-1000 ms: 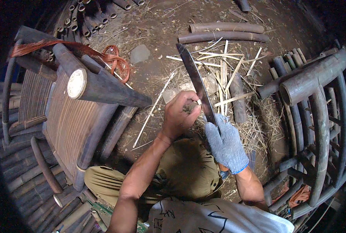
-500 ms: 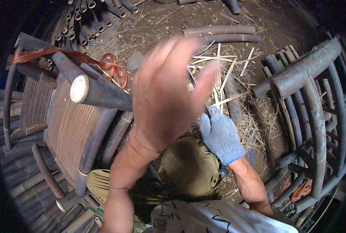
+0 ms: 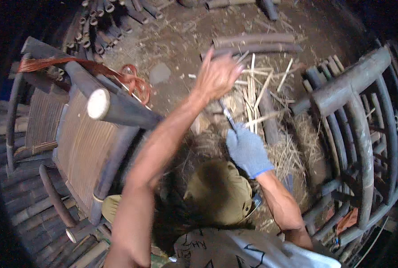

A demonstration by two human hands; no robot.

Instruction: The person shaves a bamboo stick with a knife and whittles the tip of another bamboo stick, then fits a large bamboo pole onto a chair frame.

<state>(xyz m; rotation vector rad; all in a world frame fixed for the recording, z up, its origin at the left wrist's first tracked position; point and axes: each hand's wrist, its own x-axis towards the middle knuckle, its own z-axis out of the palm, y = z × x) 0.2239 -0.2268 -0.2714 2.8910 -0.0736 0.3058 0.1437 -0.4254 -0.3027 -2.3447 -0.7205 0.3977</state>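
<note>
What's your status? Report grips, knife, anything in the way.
Left grip blurred, contents unclear. Gloved right grip closed on knife. Knife's far end hidden behind left grip. Pale strips right of knife.

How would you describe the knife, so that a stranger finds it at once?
Start from the right forearm, which leads up to the right hand in a grey glove. From this grip, the knife points toward the bare left hand. Its dark, glinting metal differs from the pale strips nearby.
</note>
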